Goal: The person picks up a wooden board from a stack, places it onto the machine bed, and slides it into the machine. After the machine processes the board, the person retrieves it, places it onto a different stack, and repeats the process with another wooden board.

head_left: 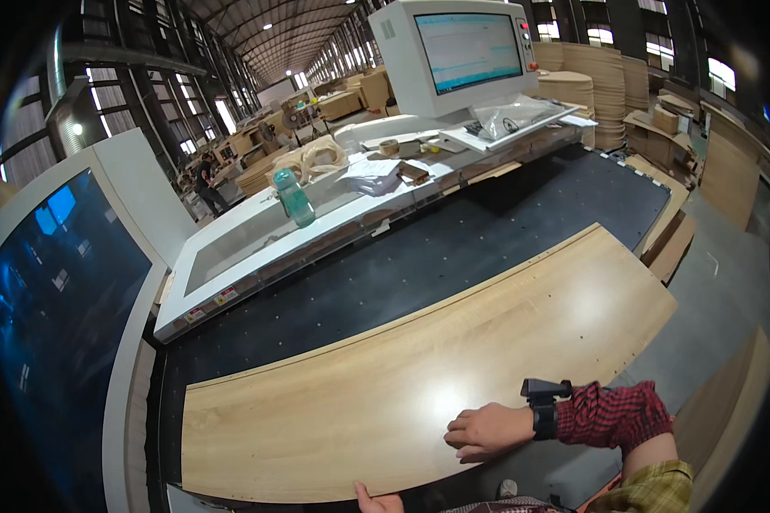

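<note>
A long light wood-grain panel lies across the dark machine bed in front of me. My left hand is at its near edge, the thumb against the edge and the other fingers mostly hidden; it appears to grip the board there. Further right, my right hand rests on the panel's top near the same edge, fingers loosely bent and apart, holding nothing. A black strapped device sits on the right wrist, above a red checked sleeve cover.
The dark bed has small pale dots. Behind it, a white machine ledge bears a green bottle, papers and a monitor. A glossy dark window stands left. Boards stand right; a person is far back.
</note>
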The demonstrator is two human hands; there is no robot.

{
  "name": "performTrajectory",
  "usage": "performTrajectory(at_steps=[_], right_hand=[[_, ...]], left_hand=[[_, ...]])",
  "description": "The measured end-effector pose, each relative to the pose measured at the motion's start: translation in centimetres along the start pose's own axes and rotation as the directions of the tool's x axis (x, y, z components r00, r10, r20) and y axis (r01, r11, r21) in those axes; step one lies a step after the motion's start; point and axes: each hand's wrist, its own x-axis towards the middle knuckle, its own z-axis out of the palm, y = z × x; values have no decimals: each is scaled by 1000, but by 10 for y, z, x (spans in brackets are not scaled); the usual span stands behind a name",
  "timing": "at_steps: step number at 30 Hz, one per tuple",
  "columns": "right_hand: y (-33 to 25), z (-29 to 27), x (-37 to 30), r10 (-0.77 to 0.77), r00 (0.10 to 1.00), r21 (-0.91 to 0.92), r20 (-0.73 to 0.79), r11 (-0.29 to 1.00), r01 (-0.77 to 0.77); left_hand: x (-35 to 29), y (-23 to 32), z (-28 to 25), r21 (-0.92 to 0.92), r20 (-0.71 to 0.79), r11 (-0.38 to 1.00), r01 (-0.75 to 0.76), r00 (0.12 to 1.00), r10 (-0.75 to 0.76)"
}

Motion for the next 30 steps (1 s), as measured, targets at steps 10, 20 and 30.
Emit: performTrajectory(at_steps=[10, 20, 30], right_hand=[[158, -18, 27, 353, 860, -313, -368, 824, -472], [155, -32, 37, 669, 720, -177, -186, 698, -694], [100, -62, -38, 670, 691, -192, -273, 666, -721]], left_hand=[[-56, -2, -3, 207, -269, 973, -105, 950, 160], [-66, 12, -36, 454, -100, 885, -102, 981, 164], [-70, 11, -54, 223, -296, 962, 157, 951, -87]])
